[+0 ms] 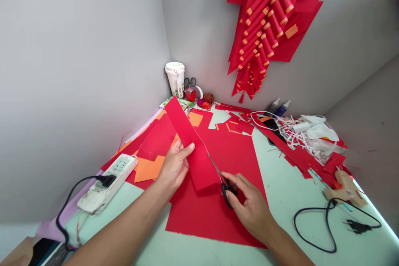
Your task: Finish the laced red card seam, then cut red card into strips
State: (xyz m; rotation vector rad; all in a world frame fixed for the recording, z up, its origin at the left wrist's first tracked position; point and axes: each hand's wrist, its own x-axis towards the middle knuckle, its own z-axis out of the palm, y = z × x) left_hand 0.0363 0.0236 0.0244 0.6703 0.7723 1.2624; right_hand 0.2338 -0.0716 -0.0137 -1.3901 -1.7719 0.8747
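Observation:
My left hand (177, 162) pinches a long red paper strip (190, 141) by its left edge, thumb on top and the other fingers behind. Black-handled scissors (227, 193) are in my right hand (249, 203), their blades meeting the strip's right side. A cut edge runs up the strip from the blade tips. Under both hands lies a large red paper sheet (218, 224) on the pale green table (274, 183). Orange paper pieces (148, 168) and other red sheets lie left of my left hand.
A white power strip (120, 166) with a black plug sits at left. A coffee cup (175, 77) stands in the corner. Red paper firecrackers (262, 29) hang on the wall. At right are tangled white strings (291, 133), a glue gun (346, 189) and its black cord (327, 220).

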